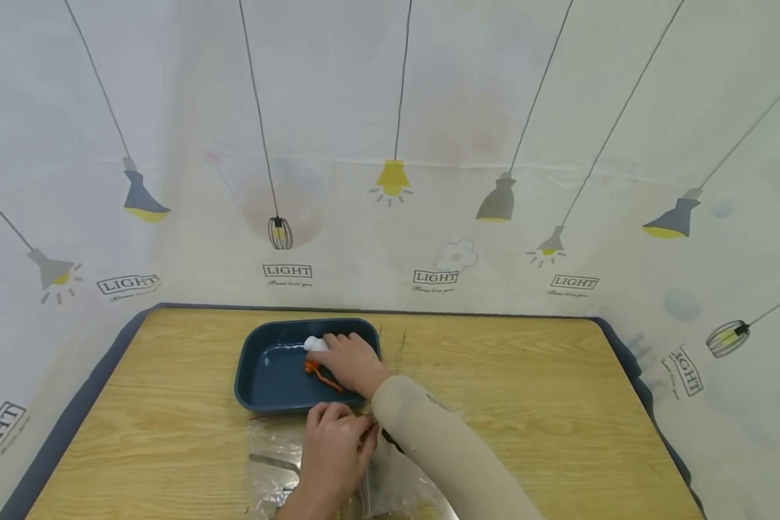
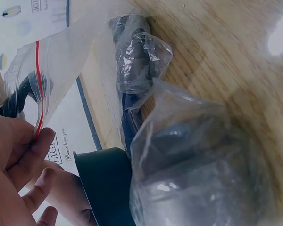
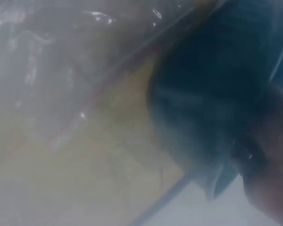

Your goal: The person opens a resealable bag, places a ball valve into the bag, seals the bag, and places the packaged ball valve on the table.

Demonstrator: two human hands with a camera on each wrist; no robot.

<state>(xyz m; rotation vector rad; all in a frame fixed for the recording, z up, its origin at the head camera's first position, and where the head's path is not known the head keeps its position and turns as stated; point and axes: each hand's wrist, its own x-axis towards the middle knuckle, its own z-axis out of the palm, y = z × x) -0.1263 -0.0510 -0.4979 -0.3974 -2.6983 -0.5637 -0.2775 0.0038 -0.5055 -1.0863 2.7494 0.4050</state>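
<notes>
My left hand (image 1: 334,444) pinches the edge of a clear zip bag (image 2: 56,70), whose red seal line shows in the left wrist view. Over the dark blue tray (image 1: 250,383) reaches my right hand (image 1: 354,361), its thumb and fingers round a small white object (image 1: 313,344), perhaps a bottle. Just below that hand, an orange item with a thin strand (image 1: 312,367) lies in the tray. The right wrist view is blurred; there the tray (image 3: 203,103) shows beside part of the right hand (image 3: 273,179).
Clear plastic bags lie on the wooden table (image 1: 526,404) before the tray. One holds a grey cylindrical part (image 2: 132,61); another bag (image 2: 198,174) has dark contents I cannot identify. A lamp-printed sheet (image 1: 344,144) rises behind the table.
</notes>
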